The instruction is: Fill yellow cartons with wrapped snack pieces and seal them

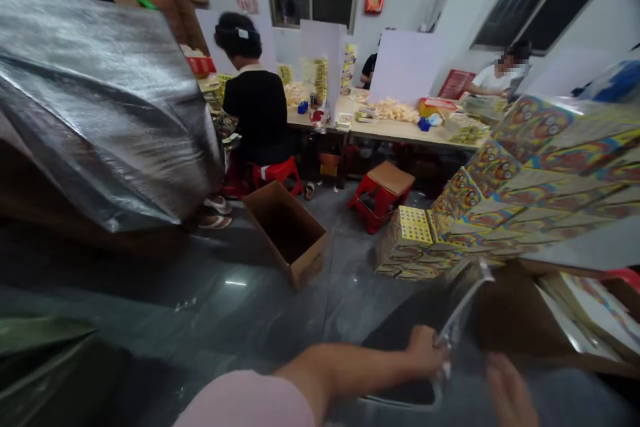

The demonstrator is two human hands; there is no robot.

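Note:
My left hand, at the end of a bare arm with a pink sleeve, is closed on a clear plastic bag. The bag's shiny edge stretches up and right from my fingers, and part of it hangs below. My right hand is blurred at the bottom edge, with its fingers stretched out and nothing visible in them. Just beyond it is an open cardboard carton with flat printed sheets or boxes inside.
Stacked colourful printed boxes rise at the right. An open brown carton and a red stool stand on the grey floor. Silver sheeting covers a pile at the left. Several people sit at a long worktable.

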